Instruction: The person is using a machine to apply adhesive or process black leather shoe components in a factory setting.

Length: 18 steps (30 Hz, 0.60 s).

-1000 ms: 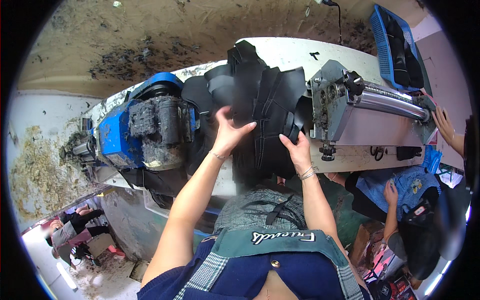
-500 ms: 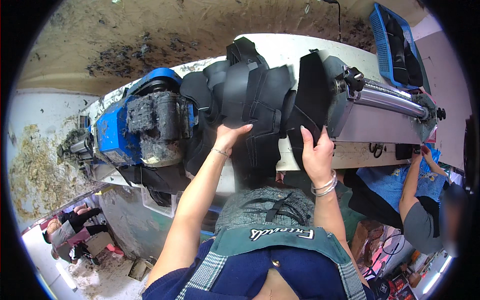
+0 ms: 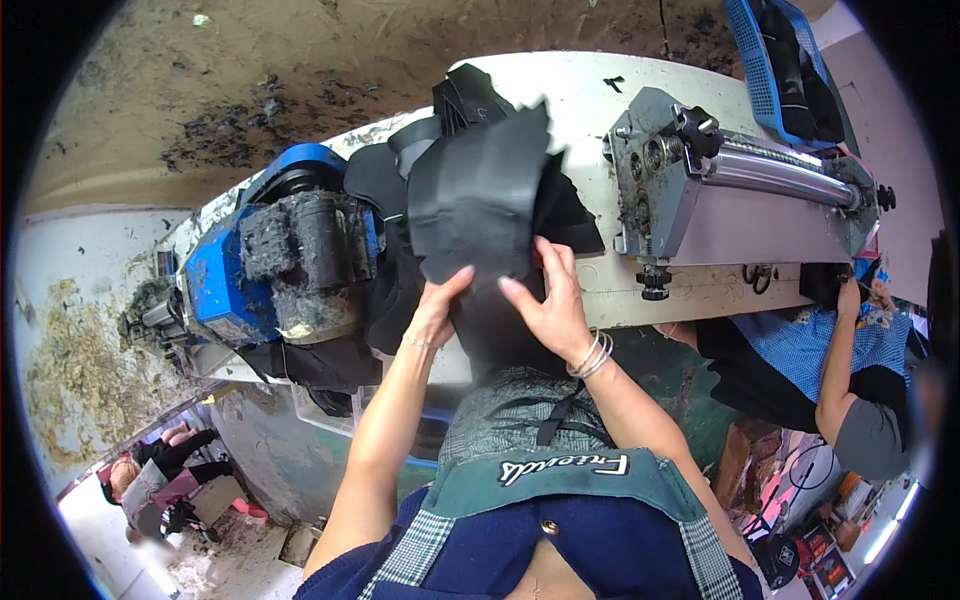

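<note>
My left hand point(image 3: 438, 308) and my right hand point(image 3: 545, 300) both grip the near edge of a black cut piece of flexible material point(image 3: 478, 200), held up over a heap of similar black pieces point(image 3: 400, 190) on a white worktable point(image 3: 590, 100). The piece hangs between the two hands, fingers pressed on its lower edge. Bangles ring my right wrist.
A blue, grime-caked machine point(image 3: 270, 260) stands left of the heap. A grey roller machine point(image 3: 740, 190) sits at the right. A blue crate point(image 3: 785, 60) with dark pieces is at the far right. Another person point(image 3: 840, 380) works at the right; a person point(image 3: 150, 480) crouches at the lower left.
My right hand has moved left from the grey roller machine to the middle, bringing a black piece with it. Both hands now hold that piece together over the heap.
</note>
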Available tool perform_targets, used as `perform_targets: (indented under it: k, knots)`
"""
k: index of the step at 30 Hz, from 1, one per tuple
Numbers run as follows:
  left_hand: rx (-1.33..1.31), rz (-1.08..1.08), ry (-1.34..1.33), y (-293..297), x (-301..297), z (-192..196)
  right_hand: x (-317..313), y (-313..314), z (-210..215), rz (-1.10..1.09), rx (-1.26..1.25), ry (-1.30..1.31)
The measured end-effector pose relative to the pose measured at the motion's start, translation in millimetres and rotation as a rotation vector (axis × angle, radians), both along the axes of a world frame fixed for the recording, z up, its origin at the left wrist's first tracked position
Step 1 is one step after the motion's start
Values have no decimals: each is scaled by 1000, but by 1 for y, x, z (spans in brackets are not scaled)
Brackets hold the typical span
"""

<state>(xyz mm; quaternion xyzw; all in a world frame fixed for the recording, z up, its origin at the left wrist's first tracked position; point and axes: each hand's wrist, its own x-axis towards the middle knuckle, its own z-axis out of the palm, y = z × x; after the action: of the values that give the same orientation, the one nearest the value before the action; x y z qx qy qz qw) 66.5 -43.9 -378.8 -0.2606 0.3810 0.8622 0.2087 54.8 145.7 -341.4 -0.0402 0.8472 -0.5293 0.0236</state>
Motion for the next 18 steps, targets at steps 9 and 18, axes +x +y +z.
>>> perform_targets:
  k: [9,18]
  knots:
    - [100,134,179,-22,58,31,17,-10,71,202,-236,-6]
    - [92,252,316,5,56,63,6,8,74,231,-369,-106]
